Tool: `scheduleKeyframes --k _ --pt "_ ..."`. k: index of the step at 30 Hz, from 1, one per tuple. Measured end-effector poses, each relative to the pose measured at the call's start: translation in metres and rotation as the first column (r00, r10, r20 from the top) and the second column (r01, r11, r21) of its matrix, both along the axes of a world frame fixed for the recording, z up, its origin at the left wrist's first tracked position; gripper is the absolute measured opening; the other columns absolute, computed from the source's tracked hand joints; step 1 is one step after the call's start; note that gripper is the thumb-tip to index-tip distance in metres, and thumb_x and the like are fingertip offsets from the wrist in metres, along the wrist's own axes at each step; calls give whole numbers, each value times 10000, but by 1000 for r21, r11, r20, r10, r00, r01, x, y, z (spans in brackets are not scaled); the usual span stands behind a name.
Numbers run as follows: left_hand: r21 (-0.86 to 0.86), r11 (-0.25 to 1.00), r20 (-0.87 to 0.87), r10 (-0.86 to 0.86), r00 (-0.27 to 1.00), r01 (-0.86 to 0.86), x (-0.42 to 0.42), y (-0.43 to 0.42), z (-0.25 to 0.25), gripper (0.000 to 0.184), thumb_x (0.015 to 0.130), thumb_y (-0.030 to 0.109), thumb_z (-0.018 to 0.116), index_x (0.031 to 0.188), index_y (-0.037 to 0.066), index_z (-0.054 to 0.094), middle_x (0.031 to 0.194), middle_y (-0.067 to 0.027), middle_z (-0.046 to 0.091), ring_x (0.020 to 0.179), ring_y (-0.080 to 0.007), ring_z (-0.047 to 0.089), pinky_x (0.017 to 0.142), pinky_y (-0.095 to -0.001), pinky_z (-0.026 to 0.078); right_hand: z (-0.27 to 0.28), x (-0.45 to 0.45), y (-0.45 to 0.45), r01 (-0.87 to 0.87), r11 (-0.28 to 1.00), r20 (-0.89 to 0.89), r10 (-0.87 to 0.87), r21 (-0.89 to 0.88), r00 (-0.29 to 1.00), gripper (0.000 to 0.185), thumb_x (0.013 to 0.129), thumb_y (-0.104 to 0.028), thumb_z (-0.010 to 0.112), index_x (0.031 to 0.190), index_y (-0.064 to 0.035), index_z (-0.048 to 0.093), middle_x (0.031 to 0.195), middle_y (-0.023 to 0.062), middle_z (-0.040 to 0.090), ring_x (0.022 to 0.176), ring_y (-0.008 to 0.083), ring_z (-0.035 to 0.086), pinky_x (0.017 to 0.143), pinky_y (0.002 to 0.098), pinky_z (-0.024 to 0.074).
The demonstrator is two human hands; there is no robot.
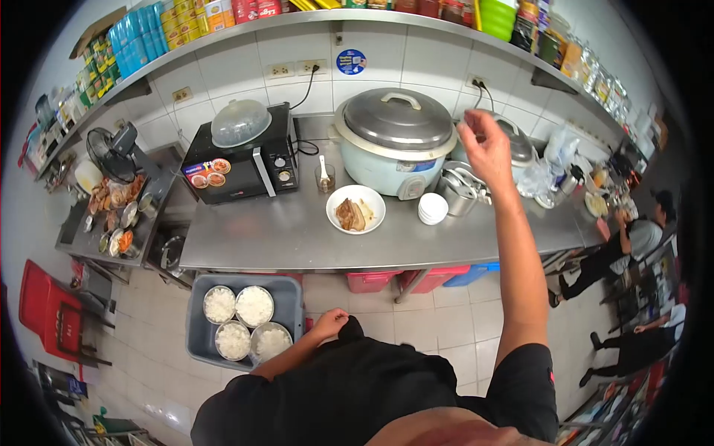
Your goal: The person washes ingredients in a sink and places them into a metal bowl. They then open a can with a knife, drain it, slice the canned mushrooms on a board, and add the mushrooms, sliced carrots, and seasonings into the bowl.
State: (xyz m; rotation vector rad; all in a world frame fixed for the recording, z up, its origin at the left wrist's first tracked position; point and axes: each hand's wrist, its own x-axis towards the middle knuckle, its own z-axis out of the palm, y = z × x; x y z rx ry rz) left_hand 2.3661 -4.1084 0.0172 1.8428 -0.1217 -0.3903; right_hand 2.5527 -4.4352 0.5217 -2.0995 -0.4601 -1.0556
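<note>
From my head view, my right hand [489, 151] is raised over the back of the worktop [268, 239], between the big cooker [394, 141] and the pot [523, 145] to its right. The fingers are loosely bent and a little parted, with nothing visible in them; I cannot tell whether they touch the pot. I judge this step as a reach, no grip made. Taking hold of anything here calls for spreading the fingers and lowering them clear of the cooker's rim.

The spoon holder [457, 195] stands just beside my right forearm, the white bowls [433, 209] left of it. The meat [349, 214] lies in a dish [335, 216] midway between the worktop's back and front edges.

My left hand [329, 325] hangs below the front edge, fingers curled narrow; I cannot tell if they hold anything. Near it, the tub [288, 293] carries four bowls of rice [254, 305].
</note>
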Motion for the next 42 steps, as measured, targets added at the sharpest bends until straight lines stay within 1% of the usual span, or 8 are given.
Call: scheduleKeyframes --k 15,18,25,33,36,38,39,42 --pt "97 759 24 645 764 -644 -34 -11 -14 190 885 182 673 973 14 686 857 -117 707 829 -218 684 781 -340 530 173 303 71 50 965 204 3 -257 979 769 788 -520 715 1318 15 567 1207 242 648 1054 320 652 945 401 499" --pt "143 664 -32 745 667 -734 -65 -37 -23 184 872 167 681 971 13 691 868 -120 712 842 -223 684 799 -347 530 193 387 82 97 967 506 36 -235 862 754 791 -502 702 1306 31 566 1226 260 626 1142 359 605 999 423 467" --pt "165 265 -88 963 254 -950 -153 -94 -45 141 864 124 643 903 -4 686 769 -104 687 728 -199 652 703 -339 522 253 439 117 45 987 109 -28 -156 994 763 789 -586 666 1234 29 590 1214 271 635 1143 401 613 995 457 468" --pt "337 -102 -305 929 -211 -936 -262 -175 -36 102 820 93 618 776 9 656 621 -75 619 594 -157 611 559 -336 501 278 475 150 140 989 -20 -141 -55 990 1186 691 -740 699 1401 142 346 1338 295 555 1228 405 571 1004 476 478" --pt "544 -36 -240 951 -197 -838 -299 -191 -106 132 811 135 621 761 31 686 660 -111 662 635 -203 660 597 -373 543 280 489 151 208 970 -77 -218 -125 973 1228 703 -766 674 1459 115 274 1387 277 526 1267 409 539 1039 498 443" --pt "841 310 -62 870 489 -444 -323 -187 -109 147 762 215 643 768 87 716 774 -107 693 771 -260 673 708 -432 548 290 590 161 178 973 224 -142 -149 964 1022 761 -652 699 1403 89 408 1374 267 538 1245 382 557 1059 483 436" --pt "943 221 37 677 735 -251 -335 -187 -106 163 738 255 655 771 115 731 830 -105 709 839 -288 679 764 -461 550 297 626 166 209 949 418 -95 -237 904 836 821 -532 728 1354 71 499 1348 252 566 1213 354 585 1043 463 461" --pt "699 101 -154 988 -11 -708 -306 -189 -111 272 792 255 596 720 11 689 785 -206 698 781 -380 682 724 -488 548 289 568 147 190 981 444 -152 -43 883 674 797 -471 729 1194 42 548 1157 219 612 1027 358 618 889 485 495"
